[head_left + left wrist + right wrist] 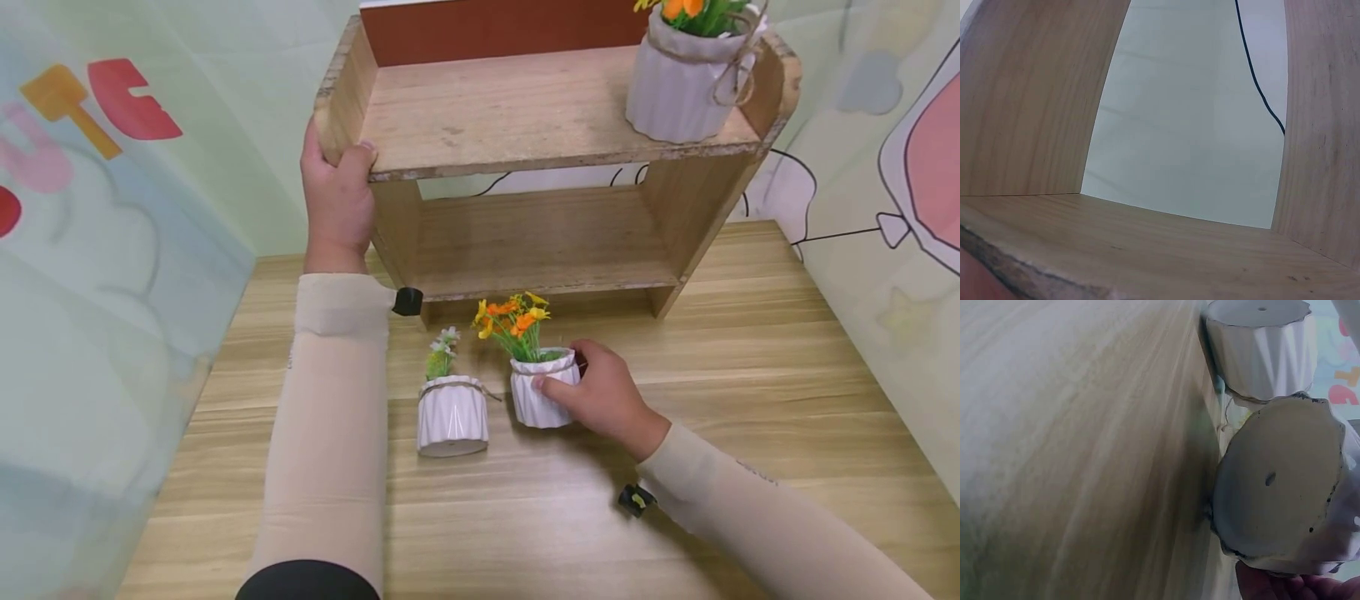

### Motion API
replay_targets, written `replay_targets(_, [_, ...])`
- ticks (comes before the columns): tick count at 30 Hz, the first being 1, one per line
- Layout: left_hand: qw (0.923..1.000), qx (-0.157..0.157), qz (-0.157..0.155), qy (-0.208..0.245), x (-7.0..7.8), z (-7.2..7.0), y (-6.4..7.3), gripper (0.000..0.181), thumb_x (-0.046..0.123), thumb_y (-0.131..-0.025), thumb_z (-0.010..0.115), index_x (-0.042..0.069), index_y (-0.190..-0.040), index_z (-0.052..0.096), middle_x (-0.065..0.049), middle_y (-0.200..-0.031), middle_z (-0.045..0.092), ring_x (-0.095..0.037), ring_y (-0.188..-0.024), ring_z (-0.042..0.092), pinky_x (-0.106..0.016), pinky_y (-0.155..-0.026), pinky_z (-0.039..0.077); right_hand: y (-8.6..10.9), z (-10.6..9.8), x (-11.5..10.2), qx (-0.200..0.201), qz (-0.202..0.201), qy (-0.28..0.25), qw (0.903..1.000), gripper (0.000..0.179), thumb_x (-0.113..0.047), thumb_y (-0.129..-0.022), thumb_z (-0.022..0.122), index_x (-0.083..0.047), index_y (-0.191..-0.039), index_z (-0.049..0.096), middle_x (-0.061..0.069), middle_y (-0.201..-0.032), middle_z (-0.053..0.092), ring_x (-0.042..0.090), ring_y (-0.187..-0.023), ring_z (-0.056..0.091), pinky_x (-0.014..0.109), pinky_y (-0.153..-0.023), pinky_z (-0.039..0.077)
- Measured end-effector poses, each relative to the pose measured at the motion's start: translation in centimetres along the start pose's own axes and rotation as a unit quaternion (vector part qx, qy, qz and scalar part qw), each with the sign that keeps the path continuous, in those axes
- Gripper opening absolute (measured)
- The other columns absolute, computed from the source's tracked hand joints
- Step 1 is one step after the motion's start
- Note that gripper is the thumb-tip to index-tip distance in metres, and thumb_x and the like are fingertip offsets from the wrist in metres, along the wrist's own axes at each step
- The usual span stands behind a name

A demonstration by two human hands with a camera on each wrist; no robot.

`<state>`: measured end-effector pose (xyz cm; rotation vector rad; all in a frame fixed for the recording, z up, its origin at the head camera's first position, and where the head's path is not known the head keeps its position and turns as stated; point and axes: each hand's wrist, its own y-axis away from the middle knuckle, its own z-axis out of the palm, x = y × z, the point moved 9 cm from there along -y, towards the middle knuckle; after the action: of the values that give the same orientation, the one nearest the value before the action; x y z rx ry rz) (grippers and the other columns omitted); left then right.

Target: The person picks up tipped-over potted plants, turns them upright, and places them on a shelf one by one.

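My left hand (339, 200) grips the upper left side of a wooden shelf (495, 108), thumb over the front edge of its top board. With my right hand (611, 396) I hold a small white fluted flowerpot (542, 400) by its right side, thumb on the front. Orange and yellow artificial flowers (517, 317) stick out of it. In the right wrist view the held pot's underside (1285, 481) faces the camera. Just left of it, a second white flowerpot (452, 417) with pale flowers lies tipped back on the table, its base toward me.
A larger white pot (682, 83) with twine and orange flowers stands at the right end of the shelf's top board. The lower shelf board (540, 242) is behind the small pots. Printed cloth walls (150, 208) flank the wood-grain table (465, 533).
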<state>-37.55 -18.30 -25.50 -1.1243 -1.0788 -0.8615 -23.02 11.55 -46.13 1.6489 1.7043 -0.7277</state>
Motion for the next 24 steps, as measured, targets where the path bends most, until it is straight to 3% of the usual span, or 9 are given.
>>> replay_targets(9, [0.9999, 0.004, -0.011, 0.004, -0.2, 0.0, 0.0, 0.064, 0.015, -0.098, 0.053, 0.026, -0.159, 0.044, 0.003, -0.156, 0.046, -0.014, -0.142, 0.043, -0.022, -0.112, 0.037, 0.5, 0.1, -0.2, 0.01, -0.042, -0.036, 0.9984, 0.071, -0.029, -0.077, 0.09, 0.008, -0.131, 0.061, 0.02, -0.118, 0.07, 0.033, -0.107, 0.066, 0.051, -0.094, 0.056])
replay_targets(17, [0.9999, 0.007, 0.0, 0.012, -0.2, 0.0, -0.2, 0.065, 0.014, -0.097, 0.054, 0.025, -0.159, 0.045, 0.002, -0.157, 0.046, -0.015, -0.141, 0.044, -0.02, -0.111, 0.038, 1.3, 0.4, -0.3, 0.01, -0.097, -0.025, 0.9949, 0.081, -0.028, -0.072, 0.095, 0.008, -0.134, 0.058, 0.019, -0.123, 0.067, 0.033, -0.112, 0.065, 0.051, -0.096, 0.056])
replay_targets(24, [0.9999, 0.007, -0.003, 0.013, -0.2, -0.1, -0.2, 0.065, 0.014, -0.097, 0.054, 0.026, -0.16, 0.044, 0.002, -0.157, 0.045, -0.015, -0.142, 0.043, -0.021, -0.112, 0.037, 1.8, 0.8, -0.2, 0.0, -0.108, -0.042, 0.9932, 0.086, -0.027, -0.07, 0.097, 0.007, -0.137, 0.056, 0.017, -0.126, 0.065, 0.033, -0.115, 0.065, 0.048, -0.097, 0.058])
